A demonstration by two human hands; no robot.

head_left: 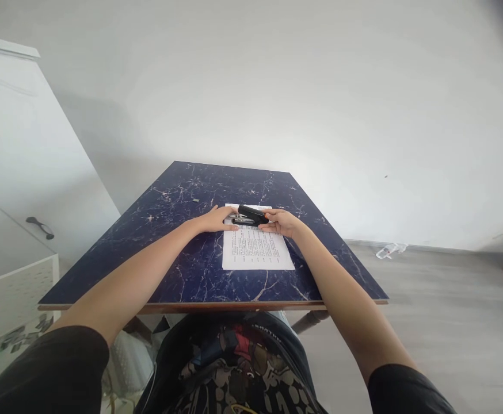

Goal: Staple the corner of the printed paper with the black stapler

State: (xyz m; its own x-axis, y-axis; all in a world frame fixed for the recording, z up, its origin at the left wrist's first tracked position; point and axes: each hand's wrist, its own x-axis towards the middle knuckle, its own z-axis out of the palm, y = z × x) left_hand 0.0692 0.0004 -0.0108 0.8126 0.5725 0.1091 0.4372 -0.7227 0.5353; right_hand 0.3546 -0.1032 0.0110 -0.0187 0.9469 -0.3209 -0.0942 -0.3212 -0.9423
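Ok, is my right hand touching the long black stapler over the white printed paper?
Touching. The head view shows your right hand with fingers closed on the long black stapler's right end.

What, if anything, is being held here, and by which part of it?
The black stapler: the right hand holds it by its right end. The left hand is near the opposite end; whether it holds too cannot be told.

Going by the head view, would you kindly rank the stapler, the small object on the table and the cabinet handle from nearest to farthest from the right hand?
1. Stapler: held in the right hand, over the paper.
2. Small object: on the table, left of the paper.
3. Cabinet handle: far left, off the table.
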